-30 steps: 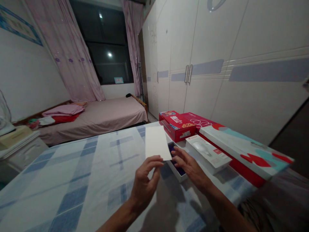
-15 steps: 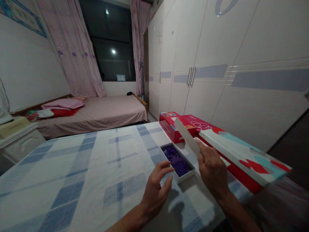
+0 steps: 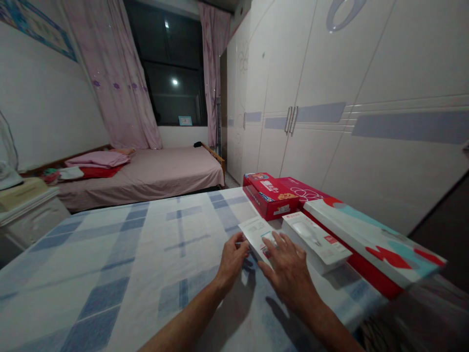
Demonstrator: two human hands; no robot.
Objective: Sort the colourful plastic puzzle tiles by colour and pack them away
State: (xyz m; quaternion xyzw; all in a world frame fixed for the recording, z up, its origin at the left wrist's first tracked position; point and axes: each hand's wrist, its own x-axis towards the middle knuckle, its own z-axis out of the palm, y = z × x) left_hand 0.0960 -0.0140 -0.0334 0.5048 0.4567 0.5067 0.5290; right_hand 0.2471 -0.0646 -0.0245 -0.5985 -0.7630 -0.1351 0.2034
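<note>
A flat white cardboard box (image 3: 252, 230) with a printed top lies on the tablecloth, partly covered by my hands. My left hand (image 3: 231, 261) is closed at its near left edge, thumb and fingers bent around the side. Across its top rests my right hand (image 3: 289, 266), fingers spread and palm down, gripping nothing. No purple pieces show now; the inside of the box is hidden. Just to the right sits a second white box (image 3: 315, 239) printed with a light bulb picture, apart from the first.
Beyond them is a red box (image 3: 271, 195). A long white, red and blue box (image 3: 373, 244) lies along the table's right side. The table has a blue-and-white checked cloth (image 3: 139, 274). Behind stand a bed (image 3: 172, 166) and a white wardrobe (image 3: 278, 151).
The white lid, held tilted in my right hand before, is now down flat, and the open box's purple pieces are out of sight. My right hand has moved left, nearer my left hand.
</note>
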